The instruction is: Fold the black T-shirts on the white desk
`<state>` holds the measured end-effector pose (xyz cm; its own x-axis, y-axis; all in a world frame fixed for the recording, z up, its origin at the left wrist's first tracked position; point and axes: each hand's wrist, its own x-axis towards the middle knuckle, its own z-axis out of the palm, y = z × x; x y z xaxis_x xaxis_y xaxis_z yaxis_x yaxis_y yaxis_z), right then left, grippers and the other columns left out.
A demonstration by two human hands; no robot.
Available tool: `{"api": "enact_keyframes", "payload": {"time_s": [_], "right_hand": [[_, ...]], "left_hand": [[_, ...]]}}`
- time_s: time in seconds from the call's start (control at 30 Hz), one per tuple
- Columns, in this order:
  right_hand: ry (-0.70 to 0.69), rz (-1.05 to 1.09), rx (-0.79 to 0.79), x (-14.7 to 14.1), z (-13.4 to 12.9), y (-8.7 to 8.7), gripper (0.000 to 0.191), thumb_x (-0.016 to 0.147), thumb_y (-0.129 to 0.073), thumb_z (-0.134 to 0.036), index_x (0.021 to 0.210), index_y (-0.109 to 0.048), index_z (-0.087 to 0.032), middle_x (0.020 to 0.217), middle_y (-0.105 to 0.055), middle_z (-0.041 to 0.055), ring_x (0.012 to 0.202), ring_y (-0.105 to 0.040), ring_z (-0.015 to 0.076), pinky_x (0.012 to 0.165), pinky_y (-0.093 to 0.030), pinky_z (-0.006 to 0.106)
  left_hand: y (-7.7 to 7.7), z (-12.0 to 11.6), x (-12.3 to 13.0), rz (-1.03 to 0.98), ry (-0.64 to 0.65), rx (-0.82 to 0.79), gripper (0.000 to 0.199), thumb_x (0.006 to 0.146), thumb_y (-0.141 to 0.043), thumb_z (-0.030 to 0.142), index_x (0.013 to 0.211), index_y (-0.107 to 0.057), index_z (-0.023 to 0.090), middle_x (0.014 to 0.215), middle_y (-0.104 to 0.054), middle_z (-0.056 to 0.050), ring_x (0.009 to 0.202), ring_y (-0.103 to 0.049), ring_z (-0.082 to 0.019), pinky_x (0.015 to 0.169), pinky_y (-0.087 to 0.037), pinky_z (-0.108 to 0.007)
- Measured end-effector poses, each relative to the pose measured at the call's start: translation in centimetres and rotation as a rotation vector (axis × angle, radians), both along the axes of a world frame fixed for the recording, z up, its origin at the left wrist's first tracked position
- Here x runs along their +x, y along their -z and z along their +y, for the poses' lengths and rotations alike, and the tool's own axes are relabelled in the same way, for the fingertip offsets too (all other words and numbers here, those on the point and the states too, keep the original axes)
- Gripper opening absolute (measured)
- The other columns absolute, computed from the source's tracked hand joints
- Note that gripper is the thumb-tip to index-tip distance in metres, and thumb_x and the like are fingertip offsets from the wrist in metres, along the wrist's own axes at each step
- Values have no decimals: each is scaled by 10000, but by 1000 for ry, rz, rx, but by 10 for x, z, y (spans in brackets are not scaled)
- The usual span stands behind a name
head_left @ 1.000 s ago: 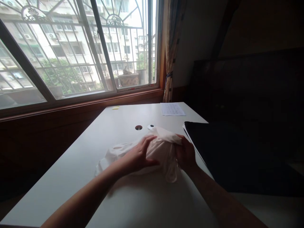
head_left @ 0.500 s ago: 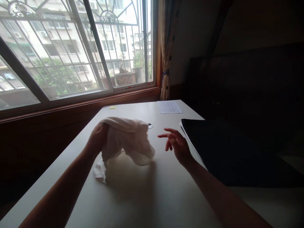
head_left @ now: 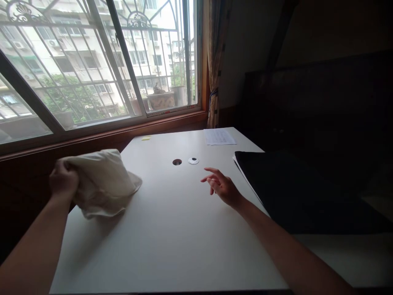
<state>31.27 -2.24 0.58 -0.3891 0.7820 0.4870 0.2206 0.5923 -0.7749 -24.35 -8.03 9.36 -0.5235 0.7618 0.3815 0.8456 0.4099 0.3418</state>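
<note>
A pale cream cloth (head_left: 102,180) hangs bunched over the left edge of the white table (head_left: 172,237). Its left end is gripped in my left hand (head_left: 64,179), whose fingers are wrapped round the fabric. The cloth's right corner reaches over the tabletop. My right hand (head_left: 221,186) hovers above the table's right half, fingers apart and holding nothing. Beyond it are a round hole (head_left: 177,162) in the tabletop and a white round cover (head_left: 193,161) beside the hole.
A large black item (head_left: 307,196) with white sheets under its left edge covers the table's right side. Printed paper (head_left: 220,137) and a yellow note (head_left: 145,138) lie at the far edge. Behind are a barred window (head_left: 92,65) and a curtain (head_left: 215,65).
My left hand has swung left with the cloth, uncovering the round hole and the middle of the table. My right hand has barely moved and stays open.
</note>
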Motion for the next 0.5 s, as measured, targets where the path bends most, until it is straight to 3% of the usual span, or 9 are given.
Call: {"api": "enact_keyframes", "payload": {"time_s": [0.1, 0.17, 0.23, 0.33, 0.43, 0.5], "right_hand": [[6, -74, 20, 1, 2, 4, 386, 998, -471, -276, 1383, -499, -273, 1034, -749, 32, 557, -637, 108, 570, -563, 276], [4, -130, 24, 1, 3, 6, 379, 993, -472, -262, 1369, -522, -277, 1023, -751, 26, 554, -641, 108, 574, -561, 273], [1, -164, 24, 1, 3, 8, 372, 994, -466, -255, 1358, -540, -273, 1015, -753, 26, 557, -645, 108, 587, -564, 275], [1, -185, 24, 2, 4, 9, 363, 999, -454, -260, 1349, -554, -261, 1002, -754, 32, 570, -652, 112, 594, -565, 275], [-7, -188, 12, 2, 4, 10, 343, 997, -455, -258, 1316, -581, -254, 981, -755, 28, 568, -650, 111, 586, -560, 267], [-16, -184, 5, 2, 5, 11, 334, 991, -461, -250, 1295, -599, -250, 965, -756, 24, 559, -644, 107, 591, -562, 266]], "left_hand": [[42, -10, 1, 9, -33, -179, 458, 990, -384, 390, 1286, -620, 133, 1262, -585, -186, 1086, -583, -402, 859, -492, -576], [69, -14, 0, 47, -28, -252, 482, 1010, -317, 385, 1221, -662, 123, 1312, -551, -206, 1158, -521, -428, 885, -475, -582], [84, -15, -2, 83, -32, -275, 506, 1019, -279, 376, 1189, -683, 124, 1357, -515, -219, 1226, -456, -442, 935, -441, -600], [84, -11, 0, 130, -58, -173, 479, 1008, -330, 401, 1300, -644, 188, 1448, -470, -185, 1299, -397, -430, 1018, -387, -607], [75, -6, 15, 218, 0, -40, 573, 999, -364, 507, 1521, -424, 277, 1598, -334, -118, 1410, -286, -428, 1106, -284, -639], [72, 0, 27, 211, 116, -142, 666, 979, -370, 602, 1586, -267, 348, 1665, -213, -76, 1474, -145, -461, 1108, -207, -713]]}}
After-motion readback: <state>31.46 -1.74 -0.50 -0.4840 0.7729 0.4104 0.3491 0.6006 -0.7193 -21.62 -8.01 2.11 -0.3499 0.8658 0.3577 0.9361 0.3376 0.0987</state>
